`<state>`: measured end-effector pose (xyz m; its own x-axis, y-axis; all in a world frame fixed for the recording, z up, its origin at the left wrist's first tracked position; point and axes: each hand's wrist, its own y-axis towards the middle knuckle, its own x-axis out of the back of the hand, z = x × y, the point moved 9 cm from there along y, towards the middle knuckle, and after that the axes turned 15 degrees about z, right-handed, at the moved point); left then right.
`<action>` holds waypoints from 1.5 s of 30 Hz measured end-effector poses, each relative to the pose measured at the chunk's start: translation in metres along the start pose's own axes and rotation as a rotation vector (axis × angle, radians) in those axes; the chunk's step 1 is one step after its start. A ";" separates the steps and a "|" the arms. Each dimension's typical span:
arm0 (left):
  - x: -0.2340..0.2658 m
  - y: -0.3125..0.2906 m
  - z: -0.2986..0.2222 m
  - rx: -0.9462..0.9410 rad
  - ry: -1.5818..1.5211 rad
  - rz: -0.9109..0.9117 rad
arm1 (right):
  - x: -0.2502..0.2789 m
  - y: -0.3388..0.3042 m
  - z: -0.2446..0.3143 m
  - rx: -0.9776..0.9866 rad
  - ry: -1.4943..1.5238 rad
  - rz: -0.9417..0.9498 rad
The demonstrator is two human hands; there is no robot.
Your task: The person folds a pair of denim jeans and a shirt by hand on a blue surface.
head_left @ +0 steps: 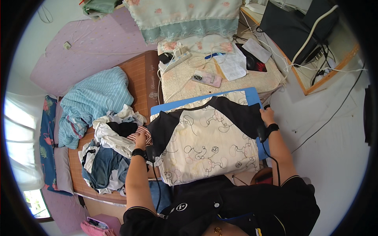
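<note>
Cream shirt [204, 137] with black sleeves, spread flat on a blue board [252, 96].
Left hand [140, 139] grips one sleeve, right hand [267, 116] the other; folding the sleeves inward likely follows.

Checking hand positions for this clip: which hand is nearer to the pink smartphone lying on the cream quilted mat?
Right. The right hand grips the shirt's black sleeve at the blue board's edge, below and right of the pink smartphone. The left hand rests by the clothes pile, farther down-left.
</note>
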<state>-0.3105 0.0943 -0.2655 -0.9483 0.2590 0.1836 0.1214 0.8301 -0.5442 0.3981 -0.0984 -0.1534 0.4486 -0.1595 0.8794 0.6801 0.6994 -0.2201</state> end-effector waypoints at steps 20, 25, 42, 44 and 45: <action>0.032 -0.056 0.080 0.276 -0.486 0.133 | -0.013 0.049 0.028 0.072 0.339 0.128; 0.037 -0.074 0.002 -0.136 0.066 -0.166 | 0.024 0.017 -0.004 0.129 0.020 -0.048; 0.041 -0.098 0.014 -0.044 -0.181 -0.205 | -0.006 -0.049 -0.062 -0.126 0.443 0.343; 0.057 -0.124 0.017 -0.136 -0.236 -0.298 | -0.005 -0.054 -0.038 -0.010 0.514 0.274; 0.057 -0.133 0.028 0.001 -0.211 -0.348 | -0.004 -0.059 -0.034 -0.046 0.514 0.274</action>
<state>-0.3884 -0.0149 -0.2056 -0.9721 -0.1444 0.1848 -0.2175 0.8499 -0.4800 0.3754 -0.1630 -0.1582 0.8275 -0.3027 0.4728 0.5189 0.7338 -0.4385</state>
